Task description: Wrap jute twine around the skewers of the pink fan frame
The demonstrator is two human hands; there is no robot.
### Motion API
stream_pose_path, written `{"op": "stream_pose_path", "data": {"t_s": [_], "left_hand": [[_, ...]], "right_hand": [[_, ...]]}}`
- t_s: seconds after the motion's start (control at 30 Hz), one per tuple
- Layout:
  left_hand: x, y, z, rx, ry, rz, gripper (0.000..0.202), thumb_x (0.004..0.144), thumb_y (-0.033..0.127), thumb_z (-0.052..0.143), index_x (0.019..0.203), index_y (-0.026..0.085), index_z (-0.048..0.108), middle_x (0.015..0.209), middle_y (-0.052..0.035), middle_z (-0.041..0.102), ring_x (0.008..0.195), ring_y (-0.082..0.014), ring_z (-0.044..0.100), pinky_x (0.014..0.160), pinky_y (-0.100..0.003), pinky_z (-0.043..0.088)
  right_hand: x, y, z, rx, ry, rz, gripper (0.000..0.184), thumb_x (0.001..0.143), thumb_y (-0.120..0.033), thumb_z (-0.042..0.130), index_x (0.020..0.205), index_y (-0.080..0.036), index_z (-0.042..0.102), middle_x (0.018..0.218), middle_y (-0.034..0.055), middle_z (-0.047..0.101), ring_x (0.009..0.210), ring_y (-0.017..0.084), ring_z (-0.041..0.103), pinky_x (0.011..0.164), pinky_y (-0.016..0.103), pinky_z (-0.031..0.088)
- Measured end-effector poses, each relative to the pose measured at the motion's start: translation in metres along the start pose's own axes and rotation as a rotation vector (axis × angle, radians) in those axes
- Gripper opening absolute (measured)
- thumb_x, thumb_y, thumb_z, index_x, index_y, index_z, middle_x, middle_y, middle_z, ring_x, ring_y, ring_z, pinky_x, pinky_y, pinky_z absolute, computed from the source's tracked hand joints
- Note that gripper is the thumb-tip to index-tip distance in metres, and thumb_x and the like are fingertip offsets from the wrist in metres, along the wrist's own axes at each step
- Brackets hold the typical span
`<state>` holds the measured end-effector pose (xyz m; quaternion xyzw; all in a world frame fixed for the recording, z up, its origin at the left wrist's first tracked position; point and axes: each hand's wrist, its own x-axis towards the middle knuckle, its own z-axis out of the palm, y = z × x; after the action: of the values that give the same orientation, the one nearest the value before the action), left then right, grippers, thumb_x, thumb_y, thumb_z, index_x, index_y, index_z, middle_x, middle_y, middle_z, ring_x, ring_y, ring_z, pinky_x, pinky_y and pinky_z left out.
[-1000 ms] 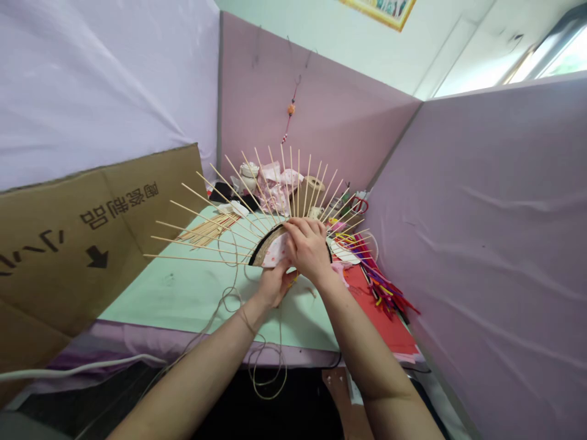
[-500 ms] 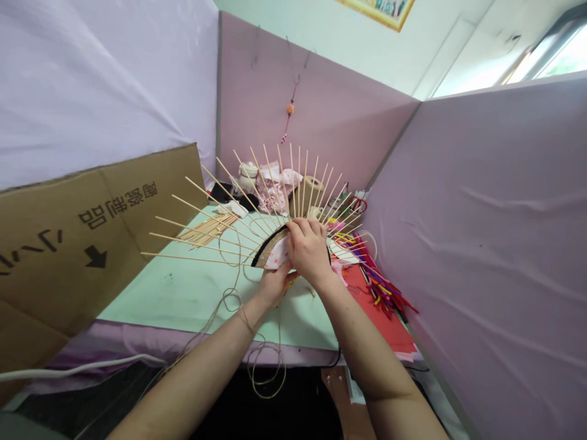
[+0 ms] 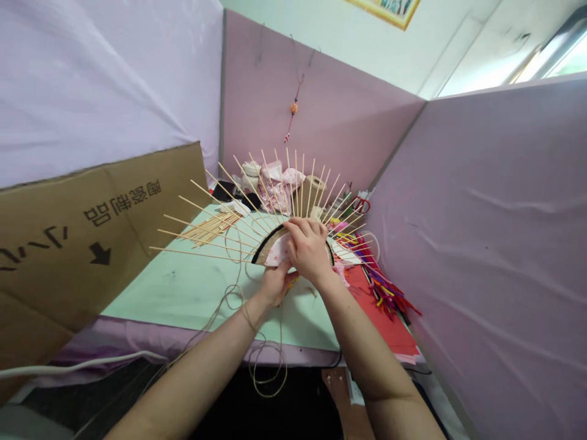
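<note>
Sticks (image 3: 290, 183) are fitted nine to three o'clock, left hand (image 3: 274, 287) and right hand (image 3: 309, 247) grip fan (image 3: 276, 252), six-o'clock twine (image 3: 268, 396) seems unsecured.

Left hand (image 3: 274, 286): bare, partly hidden
Right hand (image 3: 308, 247): bare, back and knuckles showing
Left forearm (image 3: 206, 360): bare, tapers to wrist
Right arm (image 3: 362, 342): bare, crease near elbow
Black patch (image 3: 298, 409) between arms: too dark, clothing unclear
</note>
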<state>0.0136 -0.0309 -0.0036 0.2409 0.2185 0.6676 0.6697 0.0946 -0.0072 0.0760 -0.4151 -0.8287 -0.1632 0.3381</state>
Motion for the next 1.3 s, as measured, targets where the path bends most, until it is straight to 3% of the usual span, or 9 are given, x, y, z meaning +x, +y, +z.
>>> {"op": "stream_pose_path", "data": {"t_s": [0.13, 0.4, 0.57, 0.83, 1.1, 1.3], "left_hand": [[-0.001, 0.0, 0.002, 0.03, 0.011, -0.015, 0.057, 0.072, 0.025, 0.076, 0.126, 0.03, 0.058, 0.134, -0.004, 0.057, 0.119, -0.0241, 0.054, 0.078, -0.029, 0.055], [0.0, -0.004, -0.003, 0.105, 0.052, -0.001, 0.054, 0.07, 0.024, 0.077, 0.122, 0.025, 0.061, 0.125, -0.0063, 0.063, 0.117, -0.026, 0.056, 0.077, -0.029, 0.055], [0.001, -0.007, -0.002, 0.069, 0.028, 0.043, 0.052, 0.069, 0.02, 0.075, 0.119, 0.024, 0.062, 0.121, -0.0056, 0.065, 0.118, -0.0268, 0.057, 0.085, -0.033, 0.054], [-0.002, 0.004, 0.003, 0.04, 0.026, -0.025, 0.044, 0.068, 0.025, 0.078, 0.11, 0.022, 0.066, 0.117, -0.007, 0.066, 0.115, -0.0277, 0.058, 0.08, -0.034, 0.055], [0.0, -0.001, -0.001, 0.013, 0.003, -0.012, 0.053, 0.072, 0.023, 0.075, 0.123, 0.026, 0.061, 0.128, -0.0055, 0.062, 0.118, -0.0237, 0.056, 0.083, -0.031, 0.055], [-0.001, -0.002, -0.001, 0.007, 0.003, -0.012, 0.055, 0.074, 0.018, 0.072, 0.127, 0.028, 0.058, 0.132, -0.0026, 0.058, 0.124, -0.0281, 0.051, 0.083, -0.031, 0.055]], "right_hand": [[0.001, 0.0, 0.002, -0.057, -0.002, -0.038, 0.031, 0.091, -0.018, 0.049, 0.12, -0.021, 0.061, 0.125, 0.0073, 0.064, 0.117, 0.024, 0.048, 0.102, 0.043, 0.025], [0.001, -0.002, -0.006, -0.145, 0.008, -0.098, 0.028, 0.094, -0.019, 0.047, 0.117, -0.021, 0.061, 0.12, 0.0077, 0.066, 0.115, 0.026, 0.049, 0.102, 0.045, 0.025], [-0.009, -0.003, -0.003, -0.133, 0.003, -0.082, 0.037, 0.092, -0.017, 0.049, 0.128, -0.02, 0.056, 0.127, 0.0102, 0.062, 0.119, 0.028, 0.047, 0.101, 0.045, 0.028], [-0.01, 0.007, -0.006, 0.235, 0.074, 0.055, 0.049, 0.085, -0.012, 0.039, 0.132, -0.016, 0.051, 0.132, 0.0108, 0.058, 0.121, 0.023, 0.048, 0.101, 0.039, 0.037], [-0.01, 0.003, -0.003, -0.026, -0.001, -0.071, 0.04, 0.09, -0.018, 0.049, 0.128, -0.023, 0.057, 0.131, 0.0062, 0.061, 0.121, 0.025, 0.045, 0.103, 0.044, 0.028], [-0.007, 0.005, 0.0, -0.097, -0.018, -0.128, 0.038, 0.09, -0.019, 0.05, 0.127, -0.024, 0.057, 0.132, 0.0059, 0.061, 0.12, 0.027, 0.045, 0.103, 0.046, 0.024]]}}
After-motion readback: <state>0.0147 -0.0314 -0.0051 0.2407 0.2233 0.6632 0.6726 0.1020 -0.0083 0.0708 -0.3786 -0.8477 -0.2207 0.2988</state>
